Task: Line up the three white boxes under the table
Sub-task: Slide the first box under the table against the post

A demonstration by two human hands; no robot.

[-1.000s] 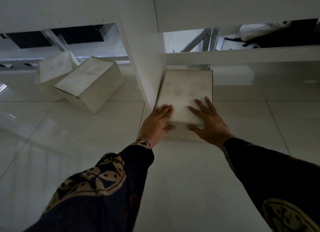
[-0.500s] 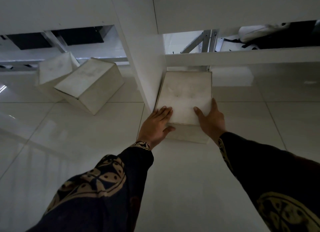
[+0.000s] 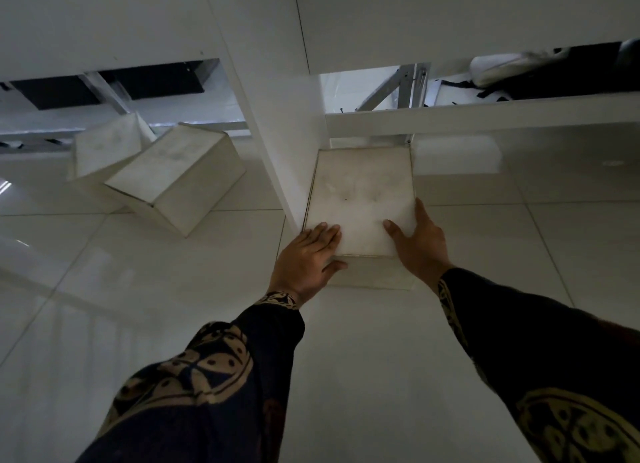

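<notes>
A white box (image 3: 360,192) stands on the floor right of a white table panel (image 3: 277,123), its left side close against the panel. My left hand (image 3: 306,260) grips its near left corner, fingers on top and thumb on the front face. My right hand (image 3: 420,242) holds its near right corner, thumb on top and fingers down the right side. Two more white boxes sit at an angle under the table to the left: the nearer one (image 3: 176,178) and one behind it (image 3: 104,147), touching each other.
The floor (image 3: 346,358) is glossy white tile. A white crossbar (image 3: 485,116) runs right from the panel, with a metal bracket (image 3: 398,88) and dark items behind it. Metal frame bars (image 3: 104,92) cross under the table at the left.
My right hand has slid from lying flat on the box's top to gripping its right near corner. The box has shifted slightly away from me. My left hand stayed in place.
</notes>
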